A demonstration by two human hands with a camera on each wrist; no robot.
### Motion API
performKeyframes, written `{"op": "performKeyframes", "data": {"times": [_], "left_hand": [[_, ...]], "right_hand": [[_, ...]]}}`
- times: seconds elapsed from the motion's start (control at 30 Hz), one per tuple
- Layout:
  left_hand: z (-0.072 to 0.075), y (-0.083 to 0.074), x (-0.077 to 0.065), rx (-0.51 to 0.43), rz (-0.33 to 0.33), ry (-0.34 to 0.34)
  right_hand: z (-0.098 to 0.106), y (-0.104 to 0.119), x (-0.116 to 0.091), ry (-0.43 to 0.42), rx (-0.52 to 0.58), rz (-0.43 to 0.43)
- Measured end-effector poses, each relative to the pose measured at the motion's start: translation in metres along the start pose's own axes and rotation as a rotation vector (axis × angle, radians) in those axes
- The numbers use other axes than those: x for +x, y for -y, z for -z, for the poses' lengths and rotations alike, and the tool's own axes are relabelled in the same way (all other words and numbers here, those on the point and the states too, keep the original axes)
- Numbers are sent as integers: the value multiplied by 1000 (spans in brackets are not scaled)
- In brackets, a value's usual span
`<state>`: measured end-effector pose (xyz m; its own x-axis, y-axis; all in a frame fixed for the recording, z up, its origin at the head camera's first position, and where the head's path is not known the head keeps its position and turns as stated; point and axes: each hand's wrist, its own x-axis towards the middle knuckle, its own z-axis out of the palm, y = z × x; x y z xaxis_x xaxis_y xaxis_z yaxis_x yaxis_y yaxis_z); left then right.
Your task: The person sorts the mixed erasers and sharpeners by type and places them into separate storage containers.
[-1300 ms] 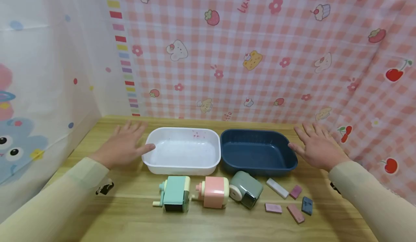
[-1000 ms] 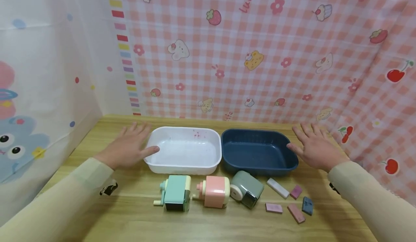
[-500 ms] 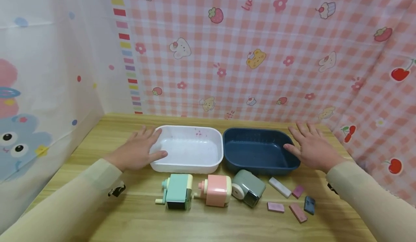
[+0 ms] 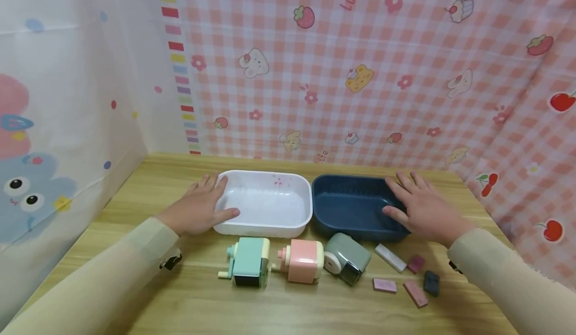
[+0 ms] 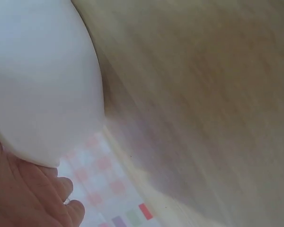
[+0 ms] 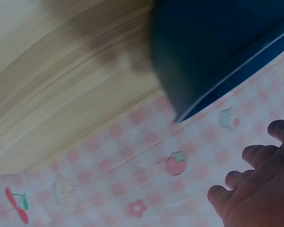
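My left hand (image 4: 198, 207) is at the left end of a white plastic basin (image 4: 263, 230), fingers extended and thumb over the rim. In the left wrist view, the hand (image 5: 31, 196) appears against the basin's rim. Over the right end of a dark blue basin (image 4: 355, 233) my right hand (image 4: 427, 210) spreads its fingers. The right wrist view shows a gap between its fingers and the blue rim (image 6: 236, 71). Three crank pencil sharpeners line up in front: mint green (image 4: 248, 257), pink (image 4: 303, 260) and grey-green (image 4: 348, 255).
Several erasers lie at front right: white (image 4: 390, 258), magenta (image 4: 416, 263), light pink (image 4: 384, 285), salmon (image 4: 415, 294) and dark blue-grey (image 4: 431, 283). Everything stands on a wooden table (image 4: 288, 315). A pink checked cloth (image 4: 333, 40) hangs behind it, a white cloth (image 4: 76, 90) at left.
My left hand has moved right, from beside the white basin onto its left rim. My right hand has moved left over the blue basin's end. The view shifts slightly; basins, sharpeners and erasers stay put.
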<state>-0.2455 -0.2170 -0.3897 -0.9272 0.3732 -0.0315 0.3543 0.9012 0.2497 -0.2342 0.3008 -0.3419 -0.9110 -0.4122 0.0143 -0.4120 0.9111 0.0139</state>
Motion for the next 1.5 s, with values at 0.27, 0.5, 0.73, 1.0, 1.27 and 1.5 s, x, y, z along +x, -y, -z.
{"op": "performKeyframes", "data": {"times": [0.27,0.5,0.73,1.0,1.27,1.5], "left_hand": [[-3,0,2,-2,25,-16],[-2,-2,1,6,24,-13],[0,-4,1,-5,30,-4],[-1,-3,0,-12,26,4],[-1,-3,0,-17,20,4],[-3,-2,1,-19,26,7]], "right_hand": [[3,34,-6,-6,42,124],[0,60,-11,4,67,227],[-2,77,-18,-27,58,340],[-9,90,-27,1,-3,470],[-20,95,-34,88,-22,484],[-30,95,-39,62,-67,527]]}}
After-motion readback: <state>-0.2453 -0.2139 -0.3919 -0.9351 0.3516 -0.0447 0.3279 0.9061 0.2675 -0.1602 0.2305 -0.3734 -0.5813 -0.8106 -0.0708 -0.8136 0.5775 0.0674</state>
